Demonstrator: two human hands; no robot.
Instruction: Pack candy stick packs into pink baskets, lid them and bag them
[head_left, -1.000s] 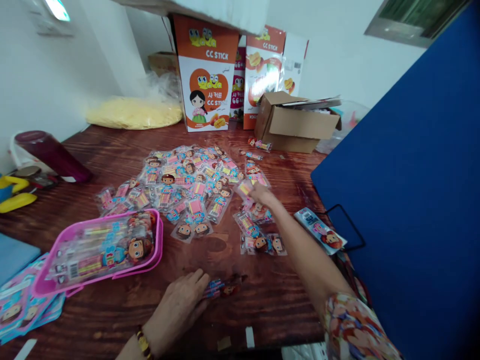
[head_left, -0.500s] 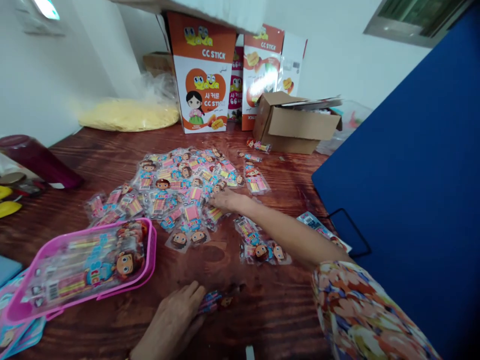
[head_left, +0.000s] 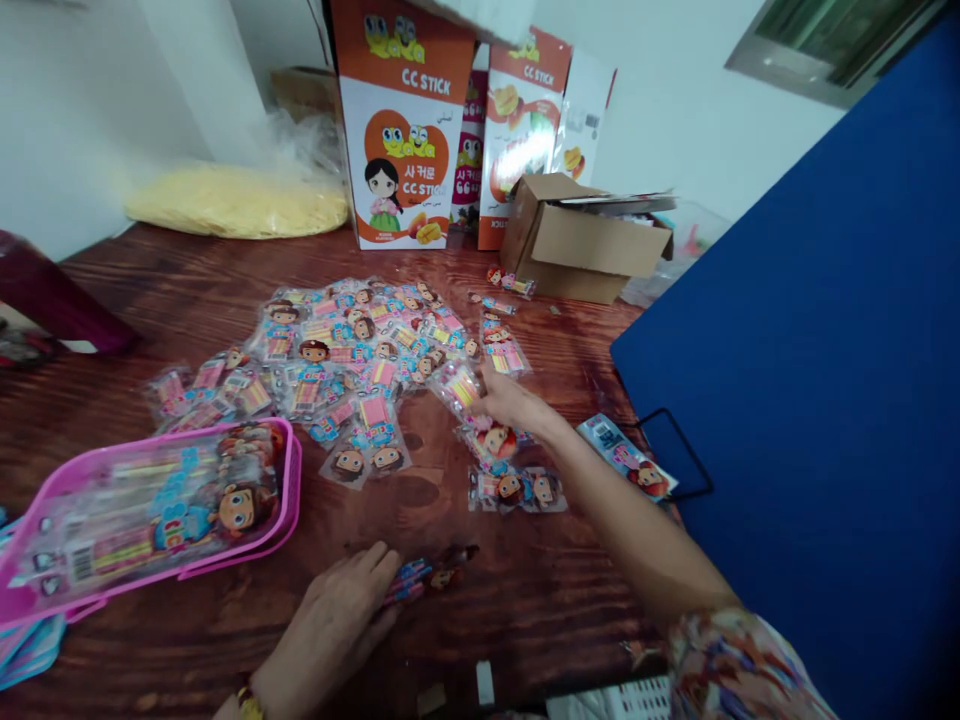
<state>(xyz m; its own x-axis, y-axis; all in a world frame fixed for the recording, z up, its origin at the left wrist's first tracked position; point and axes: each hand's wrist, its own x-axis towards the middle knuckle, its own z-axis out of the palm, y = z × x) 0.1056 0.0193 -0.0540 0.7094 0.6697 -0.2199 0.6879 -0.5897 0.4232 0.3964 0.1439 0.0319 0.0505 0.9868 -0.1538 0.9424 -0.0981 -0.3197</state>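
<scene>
My left hand (head_left: 341,605) is closed around a few candy stick packets (head_left: 431,578) at the front of the table; their printed ends stick out beyond my fingers. Farther out, my right hand (head_left: 511,400) pinches a clear candy packet (head_left: 456,385) with yellow and pink sticks by its edge. Just below that hand lies a packet with a red-haired cartoon figure (head_left: 496,440). A small stack of packets (head_left: 517,488) sits closer to me. Left of my right hand spreads a large loose pile of packets (head_left: 360,340).
A pink basket (head_left: 292,490) full of larger packets stands at left. Tall CC Stick boxes (head_left: 405,130) and an open cardboard box (head_left: 592,245) line the back. A blue panel (head_left: 787,380) closes off the right side. A dark red bottle (head_left: 60,295) is at far left.
My right hand has moved right from the pile's edge, bringing a packet with it. My left hand stays around its packets. The view has shifted slightly.
</scene>
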